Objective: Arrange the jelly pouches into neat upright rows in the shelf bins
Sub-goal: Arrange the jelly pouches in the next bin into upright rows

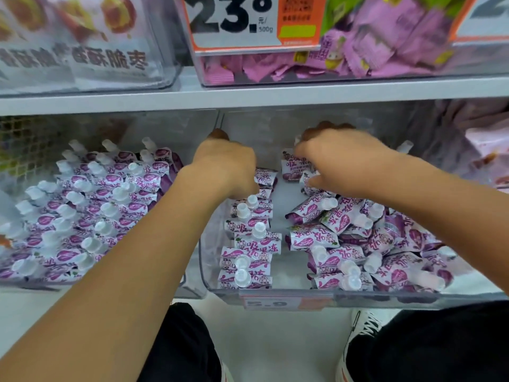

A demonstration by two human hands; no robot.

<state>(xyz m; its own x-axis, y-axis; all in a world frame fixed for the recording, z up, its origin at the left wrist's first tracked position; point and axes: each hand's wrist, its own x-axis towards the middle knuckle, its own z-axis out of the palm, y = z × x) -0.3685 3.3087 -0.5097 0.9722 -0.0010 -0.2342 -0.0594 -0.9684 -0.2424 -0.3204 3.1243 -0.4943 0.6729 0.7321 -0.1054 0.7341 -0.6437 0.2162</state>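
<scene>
Fingers of both hands are hidden, their grip unclear: left hand [225, 166] over the upright pouch row [248, 241], right hand [341, 164] above the jumbled pouches [366, 244]

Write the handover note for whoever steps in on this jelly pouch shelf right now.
Left hand: deep in the right bin, fingers curled on the upright row at its back end.
Right hand: also in that bin, fingers on pouches at the rear of the loose pile; grip unclear.
Done: left bin filled in upright rows; one upright row along the right bin's left side.
Left: stand the jumbled pile up into rows.
</scene>
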